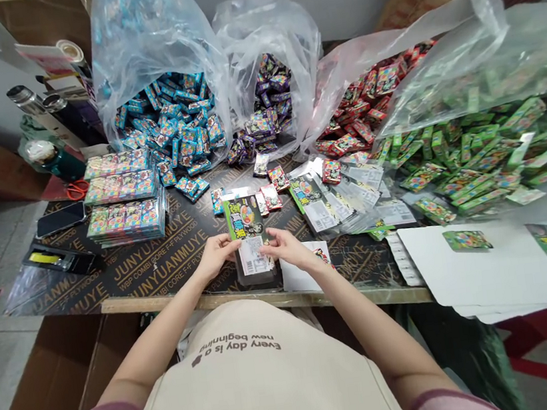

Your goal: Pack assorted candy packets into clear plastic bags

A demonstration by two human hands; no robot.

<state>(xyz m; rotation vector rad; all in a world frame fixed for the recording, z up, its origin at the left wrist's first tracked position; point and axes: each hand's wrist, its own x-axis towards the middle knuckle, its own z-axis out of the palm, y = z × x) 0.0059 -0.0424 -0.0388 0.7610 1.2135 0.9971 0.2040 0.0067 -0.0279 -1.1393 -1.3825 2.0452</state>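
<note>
Gold "JUNYUANMUYE" lettering crosses our black board [190,224] at left of frame; at centre (above our apron [247,386], reading "Every day is a new beginning") our left hand [217,258] and right hand [288,249] pinch a white-labelled packet [251,253].

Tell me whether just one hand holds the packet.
No, the left hand and the right hand both hold the packet, one at each side.
</note>
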